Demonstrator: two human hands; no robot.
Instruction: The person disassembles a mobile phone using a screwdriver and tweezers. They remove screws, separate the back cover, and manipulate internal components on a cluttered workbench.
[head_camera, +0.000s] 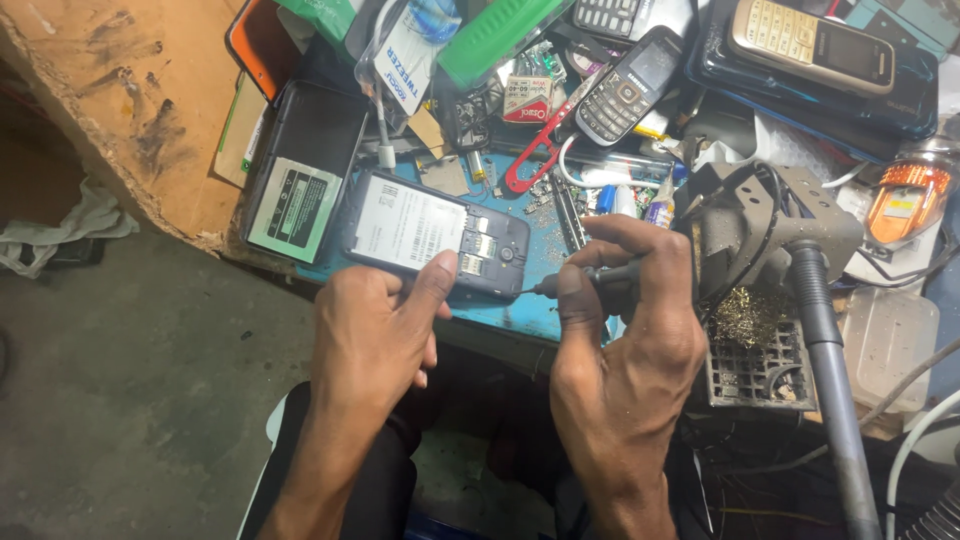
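A dark phone (440, 235) with its back cover off lies on a blue mat (520, 310), its battery label and card slots showing. My left hand (375, 335) presses on the phone's near edge with the thumb. My right hand (625, 340) grips a small dark screwdriver (580, 282), whose tip touches the phone's lower right corner.
A cluttered bench holds several keypad phones (630, 85), red-handled scissors (535, 150), a loose battery (293, 210), a green case (495, 35) and a grey soldering stand (770, 225) with brass wool (745, 315). A wooden board (130, 90) lies at left above the concrete floor (140, 380).
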